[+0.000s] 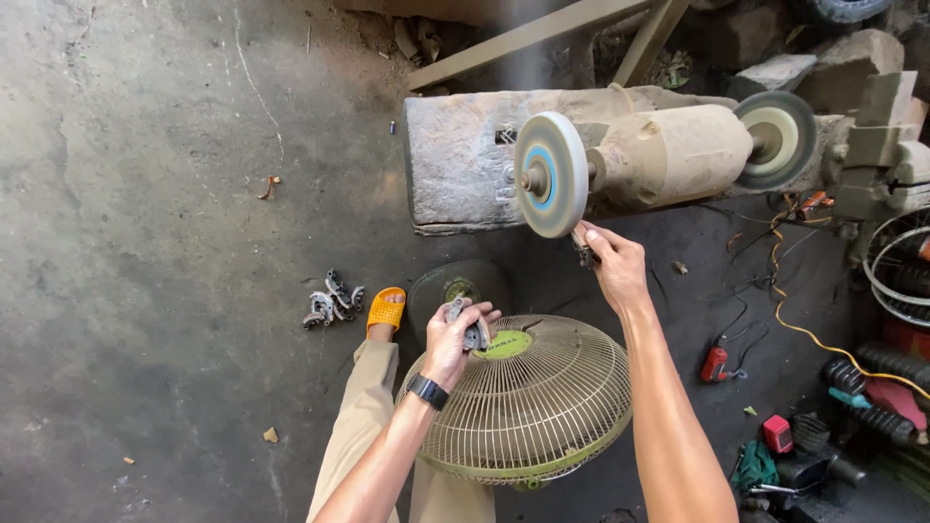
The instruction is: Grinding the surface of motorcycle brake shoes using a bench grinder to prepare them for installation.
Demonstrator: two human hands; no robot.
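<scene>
Pressing a small dark metal part (584,250) against the lower rim of the grinding wheel (550,174), the right hand (614,263) has its fingers closed tight around that part, just below the wheel. The wheel is pale grey with a blue ring round its hub and sits on one end of a dusty motor (668,155); a second wheel (777,138), darker at its edge, sits on the far end of the motor from the grinding wheel. Both are carried on a worn stone block (455,165) behind the grinding wheel.

Down and to the left of the grinding wheel, the left hand (455,341) is clenched around a few grey metal pieces (469,325), with a black watch (427,391) on its wrist. This hand hovers over the cream wire guard of a fan (542,407) that lies beneath the wheel. Further left of the fan, a small heap of similar metal pieces (332,298) rests on the concrete floor beside an orange sandal (387,310). An orange cable (814,334) trails across the floor on the opposite side of the grinding wheel.
</scene>
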